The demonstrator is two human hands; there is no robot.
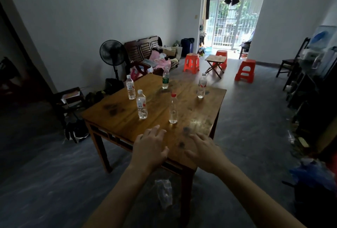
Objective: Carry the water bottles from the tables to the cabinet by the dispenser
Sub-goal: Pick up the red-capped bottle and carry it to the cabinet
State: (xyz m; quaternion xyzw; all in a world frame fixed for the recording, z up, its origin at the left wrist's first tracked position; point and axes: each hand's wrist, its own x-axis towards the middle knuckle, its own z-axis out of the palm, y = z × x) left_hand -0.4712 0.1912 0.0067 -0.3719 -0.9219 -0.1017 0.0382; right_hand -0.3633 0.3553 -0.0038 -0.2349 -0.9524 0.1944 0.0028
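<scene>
Several clear water bottles stand upright on a wooden table (200, 123). Nearest me are a red-capped bottle (173, 108) and a white-capped bottle (141, 104). Farther back stand another white-capped bottle (130, 87), a green-labelled bottle (165, 78) and a red-labelled bottle (202, 85). My left hand (148, 148) and my right hand (206, 152) hover over the table's near corner, both with fingers spread and holding nothing. The water dispenser (317, 49) stands at the far right, with dark furniture (310, 89) below and beside it.
A standing fan (113, 54) and a cluttered wooden bench (145, 52) sit behind the table. Red stools (191, 62) surround a small folding table (215, 61) near the balcony door. A crumpled plastic bag (164, 193) lies on the floor under the table corner. Bags lie at the left.
</scene>
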